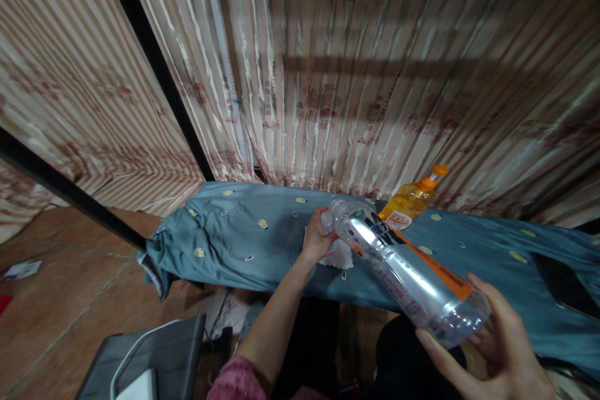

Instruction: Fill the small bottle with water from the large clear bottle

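Observation:
A clear plastic bottle (407, 269) with a silver, black and orange label lies slanted in the air over the table's front edge. Around its base, my right hand (501, 337) is closed, thumb on the near side. My left hand (317, 239) grips the neck end, where a clear rounded part shows at the fingertips; whether this is a cap I cannot make out. A white piece of paper or cloth (338, 256) lies on the table below the neck, partly hidden. Behind the bottle stands an orange pump bottle (407, 201) with a white label.
A grey-green patterned cloth (276, 250) covers the narrow table. A dark phone (565, 281) lies at its right. Pleated curtains (319, 87) hang behind, with a black pole (159, 69) at left. A dark stool (173, 350) with a white device (139, 385) and cable stands lower left.

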Motion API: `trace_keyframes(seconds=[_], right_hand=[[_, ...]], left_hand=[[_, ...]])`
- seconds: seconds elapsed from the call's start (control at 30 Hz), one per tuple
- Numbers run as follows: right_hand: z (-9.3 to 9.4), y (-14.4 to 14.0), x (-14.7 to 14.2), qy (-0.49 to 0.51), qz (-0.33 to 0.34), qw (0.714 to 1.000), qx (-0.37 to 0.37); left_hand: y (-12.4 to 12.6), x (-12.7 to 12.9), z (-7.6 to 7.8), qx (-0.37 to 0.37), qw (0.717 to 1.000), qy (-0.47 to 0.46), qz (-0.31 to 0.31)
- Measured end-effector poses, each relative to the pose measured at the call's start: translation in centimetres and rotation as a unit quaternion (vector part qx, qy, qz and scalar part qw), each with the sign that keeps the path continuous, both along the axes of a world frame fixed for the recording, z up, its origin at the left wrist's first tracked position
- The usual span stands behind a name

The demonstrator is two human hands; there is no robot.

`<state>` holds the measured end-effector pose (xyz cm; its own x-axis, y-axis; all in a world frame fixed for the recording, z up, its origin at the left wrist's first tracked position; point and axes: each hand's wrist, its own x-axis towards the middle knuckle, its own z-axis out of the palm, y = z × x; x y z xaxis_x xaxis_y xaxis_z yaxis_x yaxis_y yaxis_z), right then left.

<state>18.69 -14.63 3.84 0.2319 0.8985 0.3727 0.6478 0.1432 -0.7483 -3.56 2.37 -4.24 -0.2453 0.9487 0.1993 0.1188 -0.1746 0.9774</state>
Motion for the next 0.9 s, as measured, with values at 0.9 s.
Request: trace_keyframes(seconds=[0.9], right_hand=[[-0.7,0.4,1.2,-0.021,0.033,0.999,0.031]], left_hand=[[-0.1,-0.1,-0.1,0.003,1.000,0.005,-0.004]])
